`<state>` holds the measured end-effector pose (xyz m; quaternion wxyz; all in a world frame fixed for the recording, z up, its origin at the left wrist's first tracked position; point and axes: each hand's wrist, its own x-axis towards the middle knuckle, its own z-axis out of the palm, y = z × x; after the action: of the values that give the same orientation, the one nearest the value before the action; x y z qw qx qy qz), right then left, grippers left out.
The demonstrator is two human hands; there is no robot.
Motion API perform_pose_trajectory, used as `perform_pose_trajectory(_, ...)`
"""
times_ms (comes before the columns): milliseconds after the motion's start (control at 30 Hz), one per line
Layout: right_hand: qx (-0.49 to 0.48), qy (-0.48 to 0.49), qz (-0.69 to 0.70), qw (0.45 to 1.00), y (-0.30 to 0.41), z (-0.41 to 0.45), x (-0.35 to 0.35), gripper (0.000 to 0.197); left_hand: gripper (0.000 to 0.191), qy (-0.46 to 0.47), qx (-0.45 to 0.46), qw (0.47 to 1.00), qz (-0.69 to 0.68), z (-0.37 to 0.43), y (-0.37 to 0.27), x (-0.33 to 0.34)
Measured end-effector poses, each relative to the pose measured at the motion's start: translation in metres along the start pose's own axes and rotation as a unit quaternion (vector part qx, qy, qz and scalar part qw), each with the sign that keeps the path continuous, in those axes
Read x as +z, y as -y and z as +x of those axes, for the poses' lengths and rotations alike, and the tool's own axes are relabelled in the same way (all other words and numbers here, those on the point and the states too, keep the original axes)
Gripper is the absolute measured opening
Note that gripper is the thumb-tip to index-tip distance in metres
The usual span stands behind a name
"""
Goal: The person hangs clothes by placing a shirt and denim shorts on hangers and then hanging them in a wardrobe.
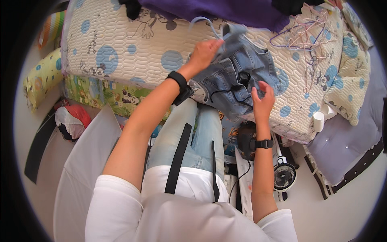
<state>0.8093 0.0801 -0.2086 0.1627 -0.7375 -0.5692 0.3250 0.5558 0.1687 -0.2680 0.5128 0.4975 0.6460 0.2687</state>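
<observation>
A blue denim garment [226, 69] lies rumpled on the bed in front of me, its upper part lifted and blurred. My left hand [205, 53] is closed at its top, where a pale-blue curved strip [203, 18], perhaps part of a clothes hanger, rises from my fingertips. The fingers hide how the strip meets the denim. Over the garment's front lie black cords [237, 87] with a dark bunched part. My right hand [263, 98] hovers by the garment's right lower side, thumb and fingers apart, with nothing seen between them.
Several thin clothes hangers [305, 33] lie tangled on the quilted mattress cover [145, 57]. Purple fabric [217, 10] lies across the far side. A pillow [347, 81], white cylindrical items [318, 121] and a grey cushion [341, 145] are at right. A small fan [284, 177] is below.
</observation>
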Motion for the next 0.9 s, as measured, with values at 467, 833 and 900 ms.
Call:
perform_pose_trajectory(467,-0.578,0.111,0.034,0.808,0.26,-0.248,-0.188,0.03,0.05,-0.317,0.308,0.803,0.399,-0.507,-0.266,-0.149)
perform_pose_trajectory(833,-0.745,0.317,-0.002,0.587,0.361,-0.503,-0.121,0.031,0.048,-0.678,0.085,0.637,0.356,-0.828,-0.169,-0.157)
perform_pose_trajectory(900,-0.804,0.32,0.018,0.502,0.381,-0.552,-0.101,0.03,0.044,-0.702,0.058,0.628,0.33,-0.874,-0.149,-0.167)
